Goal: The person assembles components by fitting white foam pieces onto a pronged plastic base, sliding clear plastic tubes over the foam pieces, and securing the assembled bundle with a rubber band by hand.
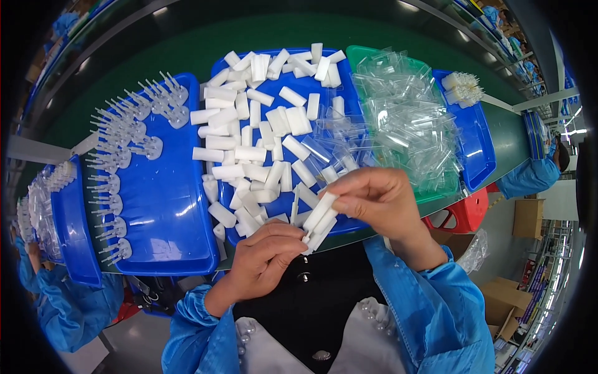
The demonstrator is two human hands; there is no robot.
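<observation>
In front of my chest, my right hand (380,199) pinches a white rectangular block (321,212) by its upper end, thumb and fingers closed on it. My left hand (266,257) is closed near the lower end of that block. Its fingertips hold a small white piece (306,239), partly hidden, and a thin pale stem (294,207) rises just above them. Just beyond both hands, a blue tray (346,71) carries many loose white blocks (237,154) in a heap. Several clear plastic sleeves (339,140) lie at its right side.
To the left is a blue tray (168,206) with white stemmed pieces (115,202) along its edge. A green tray (361,59) of clear plastic sleeves (405,118) stands right, beside another blue tray (476,137). A red stool (470,212) is below. Co-workers' blue sleeves (529,177) show at the sides.
</observation>
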